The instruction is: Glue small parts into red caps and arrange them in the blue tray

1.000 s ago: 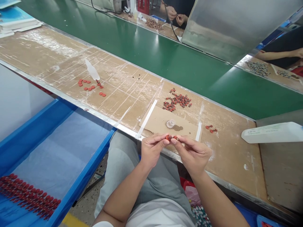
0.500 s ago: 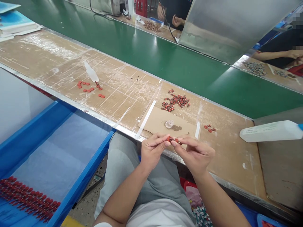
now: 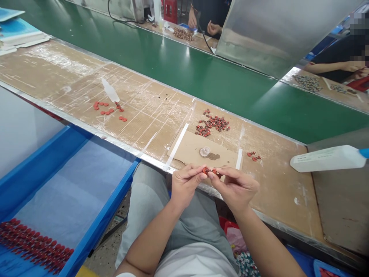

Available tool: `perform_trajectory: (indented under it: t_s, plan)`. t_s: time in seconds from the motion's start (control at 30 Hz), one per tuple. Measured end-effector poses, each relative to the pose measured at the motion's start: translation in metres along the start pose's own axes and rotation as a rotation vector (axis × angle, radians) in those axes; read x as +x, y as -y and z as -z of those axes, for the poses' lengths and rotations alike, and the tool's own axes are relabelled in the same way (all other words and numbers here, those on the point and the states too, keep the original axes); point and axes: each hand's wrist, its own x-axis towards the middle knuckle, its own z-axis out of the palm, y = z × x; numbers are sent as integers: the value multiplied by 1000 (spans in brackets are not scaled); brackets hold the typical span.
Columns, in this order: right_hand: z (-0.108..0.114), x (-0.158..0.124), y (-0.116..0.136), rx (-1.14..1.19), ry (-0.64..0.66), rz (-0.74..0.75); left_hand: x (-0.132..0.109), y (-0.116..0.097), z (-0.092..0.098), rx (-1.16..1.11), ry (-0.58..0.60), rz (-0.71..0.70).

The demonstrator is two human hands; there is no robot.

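a small red part [image 3: 211, 171] with dark metal ends is pinched in the air just above the front edge of the workbench [image 3: 276, 192], between the fingertips of both hands. the left hand [image 3: 186, 184] curls in from the lower middle with its thumb on top, and the right hand [image 3: 236, 188] mirrors it with its fingers bent inward. the hands stand narrow, almost touching around the part. both forearms angle up over the person's grey trousers [image 3: 150, 215] and white shirt [image 3: 196, 265].

just past the hands, a cardboard sheet [image 3: 187, 152] taped to the bench carries a small clear cup [image 3: 205, 151] beside a dark smear. beyond it lies a loose heap of red parts [image 3: 212, 127], with two more [image 3: 252, 155] to its right. further left, red discs [image 3: 107, 110] lie scattered near a white pointed plastic piece [image 3: 110, 91]. a white plastic bottle [image 3: 327, 159] with a blue tip lies on the right. at lower left, a blue tray [image 3: 111, 204] holds rows of red parts [image 3: 31, 246]. past the bench runs a green conveyor belt [image 3: 184, 82], and across it a co-worker's hands [image 3: 213, 27] are near a heap of brown parts [image 3: 183, 34].
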Motion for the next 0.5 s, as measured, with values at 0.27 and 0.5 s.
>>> perform_trajectory:
  t_s: [0.27,0.5]
  plan:
    - [-1,0,-2,74,0,-109,0,2,-2,19,-13,-64]
    - [-1,-2,0,124,-6,-186,0,3,-3,7,-8,-101]
